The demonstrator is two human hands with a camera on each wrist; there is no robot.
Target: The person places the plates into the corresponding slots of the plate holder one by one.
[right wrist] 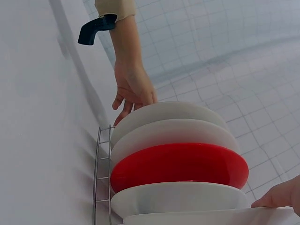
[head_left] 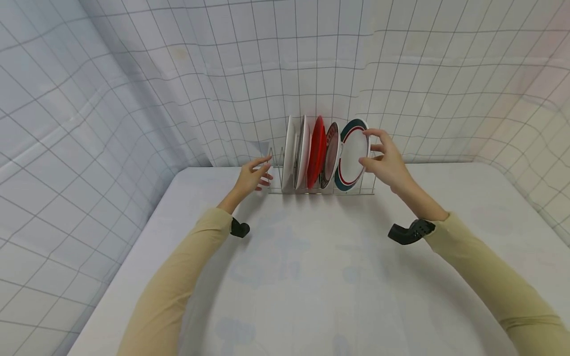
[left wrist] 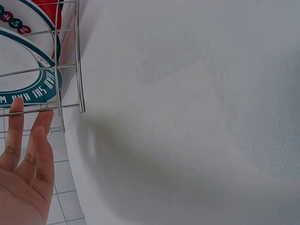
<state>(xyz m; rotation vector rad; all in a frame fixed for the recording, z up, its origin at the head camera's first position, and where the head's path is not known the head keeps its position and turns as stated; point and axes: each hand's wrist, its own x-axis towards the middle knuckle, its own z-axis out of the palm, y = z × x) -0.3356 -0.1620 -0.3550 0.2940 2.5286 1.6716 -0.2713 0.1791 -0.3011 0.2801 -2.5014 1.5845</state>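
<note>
A wire dish rack (head_left: 362, 193) holds several plates on edge in a row. At its right end, my right hand (head_left: 389, 163) pinches the edge of a white plate (head_left: 354, 153) with a teal rim and a red ring; this plate leans with its face turned toward me. Left of it stand a dark-rimmed plate (head_left: 330, 153), a red plate (head_left: 316, 151) and two white ones. My left hand (head_left: 247, 179) is at the rack's left end, fingers loosely extended. In the left wrist view, its fingertips reach the end wires (left wrist: 70, 107), beside a plate with teal lettering (left wrist: 40, 96).
Rack and plates stand at the far edge of a white-covered table (head_left: 294, 277). Behind it hangs a white grid-patterned curtain (head_left: 249, 64), which also closes in the left and right sides. Black wrist mounts (head_left: 411, 232) project from both sleeves.
</note>
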